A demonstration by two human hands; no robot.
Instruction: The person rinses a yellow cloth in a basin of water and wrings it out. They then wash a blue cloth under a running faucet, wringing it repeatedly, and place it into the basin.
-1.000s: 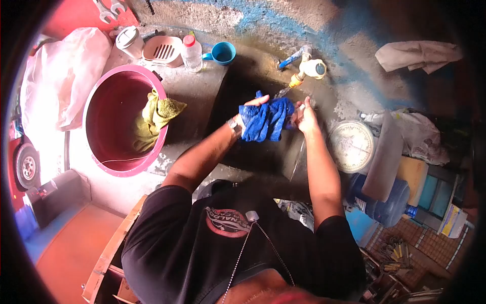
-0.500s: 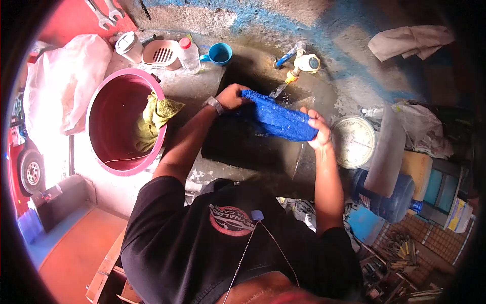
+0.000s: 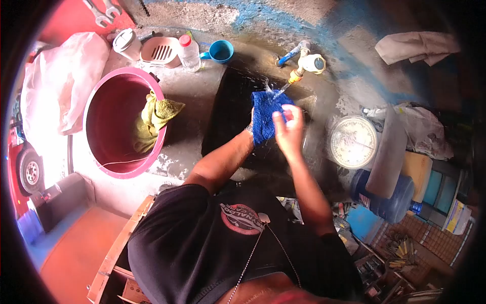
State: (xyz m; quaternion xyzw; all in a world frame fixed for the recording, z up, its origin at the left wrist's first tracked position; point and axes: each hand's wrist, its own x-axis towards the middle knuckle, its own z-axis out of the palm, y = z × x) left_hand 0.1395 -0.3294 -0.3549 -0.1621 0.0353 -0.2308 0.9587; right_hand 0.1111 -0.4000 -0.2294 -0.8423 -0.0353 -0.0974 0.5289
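A wet blue cloth hangs folded under the running water from the tap, above the dark sink. My left hand grips it from the left and from behind; the cloth covers most of those fingers. At the cloth's right edge is my right hand, its fingers curled and its thumb lying against the blue fabric. A little blue shows between thumb and fingers. Water splashes off the cloth's top edge.
Left of the sink stands a pink basin with a yellow-green cloth over its rim. A blue mug, a bottle, a soap dish and a white cup line the ledge. A round dial scale sits right.
The cloth was stretched out sideways between both hands; now it is folded narrower and closer under the water. My left hand has moved right and down, my right hand left.
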